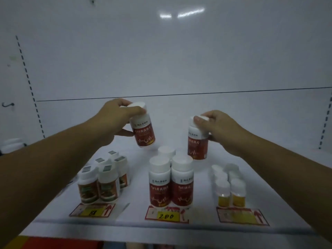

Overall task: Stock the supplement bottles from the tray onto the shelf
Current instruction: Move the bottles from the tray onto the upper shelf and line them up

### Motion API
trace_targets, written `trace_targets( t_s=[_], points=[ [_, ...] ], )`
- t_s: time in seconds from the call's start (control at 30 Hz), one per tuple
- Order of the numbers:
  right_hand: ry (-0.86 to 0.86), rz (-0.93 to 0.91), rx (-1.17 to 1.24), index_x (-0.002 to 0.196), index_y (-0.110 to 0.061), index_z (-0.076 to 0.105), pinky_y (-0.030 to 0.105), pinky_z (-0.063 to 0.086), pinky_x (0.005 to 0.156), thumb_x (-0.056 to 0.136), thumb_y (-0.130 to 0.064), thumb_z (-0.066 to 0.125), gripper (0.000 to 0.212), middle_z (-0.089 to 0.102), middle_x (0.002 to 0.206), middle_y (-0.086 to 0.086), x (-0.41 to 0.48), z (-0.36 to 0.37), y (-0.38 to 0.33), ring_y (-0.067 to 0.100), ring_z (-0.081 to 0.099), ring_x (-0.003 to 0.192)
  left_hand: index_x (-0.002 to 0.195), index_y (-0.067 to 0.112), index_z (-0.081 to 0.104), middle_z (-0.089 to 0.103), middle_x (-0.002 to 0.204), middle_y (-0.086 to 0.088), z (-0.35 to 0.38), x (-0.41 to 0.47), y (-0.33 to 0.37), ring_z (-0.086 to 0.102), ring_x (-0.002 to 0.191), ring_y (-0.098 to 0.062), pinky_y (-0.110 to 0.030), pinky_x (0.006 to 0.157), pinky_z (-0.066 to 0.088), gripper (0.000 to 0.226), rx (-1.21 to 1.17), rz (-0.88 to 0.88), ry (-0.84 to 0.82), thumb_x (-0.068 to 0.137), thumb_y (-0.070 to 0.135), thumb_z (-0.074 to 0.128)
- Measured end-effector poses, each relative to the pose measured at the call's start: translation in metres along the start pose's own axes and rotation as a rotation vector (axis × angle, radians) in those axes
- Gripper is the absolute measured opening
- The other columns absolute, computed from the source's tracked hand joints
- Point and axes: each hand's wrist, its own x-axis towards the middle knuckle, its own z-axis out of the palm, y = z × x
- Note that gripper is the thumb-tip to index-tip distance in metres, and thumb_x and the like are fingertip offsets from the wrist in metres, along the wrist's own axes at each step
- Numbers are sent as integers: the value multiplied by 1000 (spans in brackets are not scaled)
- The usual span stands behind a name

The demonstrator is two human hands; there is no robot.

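Head view: left hand (115,121) is gripping a tilted red bottle (143,131) by its cap; right hand (219,130) is gripping a second bottle (197,141), upright. Both are being held low over the shelf (260,137), behind the matching row (170,182), probably to fill its back ranks.

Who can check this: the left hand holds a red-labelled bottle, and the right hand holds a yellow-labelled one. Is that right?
No: in the head view the right hand holds a red-labelled bottle too; the left hand and its red bottle are as stated.
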Motion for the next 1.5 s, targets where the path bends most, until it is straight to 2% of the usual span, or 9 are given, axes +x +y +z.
trace_targets(
  t_s=[0.23, 0.5, 0.67, 0.73, 0.93, 1.03, 1.17, 1.37, 1.5],
  points=[
    [-418, 97, -164, 101, -18, 59, 34, 56, 85, 78, -30, 73, 30, 66, 104, 1, 21, 19, 29, 19, 63, 96, 102, 21, 61, 65, 103, -7, 44, 56, -23, 65, 92, -25, -36, 61, 60, 28, 215, -134, -254, 77, 13, 70],
    [-546, 138, -108, 98, -23, 61, 21, 57, 65, 75, -22, 76, 27, 67, 104, -1, 33, 20, 39, 16, 64, 93, 105, 25, 67, 66, 105, -5, 74, 69, -44, 65, 90, -22, -26, 60, 55, 33, 442, -244, -576, 77, 10, 69],
    [-618, 115, -115, 103, -25, 61, 25, 56, 76, 78, -26, 73, 28, 65, 113, 1, 32, 22, 39, 18, 63, 99, 104, 28, 67, 68, 95, 0, 75, 68, -47, 64, 82, -17, -23, 56, 53, 27, 453, -261, -620, 79, 17, 67],
    [-633, 101, -139, 106, -25, 59, 24, 56, 77, 79, -28, 71, 29, 65, 114, 1, 30, 22, 38, 17, 63, 100, 106, 29, 65, 67, 102, -1, 76, 65, -46, 64, 91, -20, -27, 66, 57, 24, 479, -249, -616, 83, 25, 64],
    [-483, -31, -327, 117, -30, 54, 24, 48, 87, 85, -53, 55, 39, 60, 124, -3, 24, 24, 35, 9, 58, 103, 134, 29, 46, 41, 145, 4, 71, 49, -36, 42, 127, -19, -33, 102, 37, 38, 632, -85, -536, 98, 37, 39],
    [-326, -271, -825, 139, -27, 36, 29, 33, 102, 91, -56, 40, 57, 39, 148, 0, 26, 10, 29, 18, 42, 129, 144, 22, 33, 26, 155, 4, 64, 39, -22, 26, 140, -17, -29, 109, 19, 48, 862, 111, -504, 100, 41, 30],
    [-249, -380, -1350, 149, -20, 16, 41, 7, 117, 94, -56, 29, 66, 9, 160, 6, 18, -18, 10, 21, 3, 147, 138, 25, 41, 33, 153, 1, 50, 21, 2, 29, 139, -18, -32, 112, 20, 42, 1109, 394, -366, 98, 37, 35],
    [-162, -295, -1331, 149, -20, 17, 44, 8, 117, 95, -54, 29, 65, 10, 159, 6, -49, -29, -8, 22, 3, 147, 147, 33, 21, 8, 160, 2, 53, -22, 16, -1, 147, -17, -44, 117, 1, 56, 1074, 563, -417, 95, 53, 27],
    [-105, -353, -1357, 144, -18, 30, 40, 16, 116, 96, -49, 33, 58, 26, 155, 6, -120, -43, -7, 22, 17, 144, 147, 33, 21, 18, 158, 4, 67, -67, 16, 13, 145, -16, -37, 115, 13, 59, 946, 596, -467, 93, 57, 29]
  ],
)
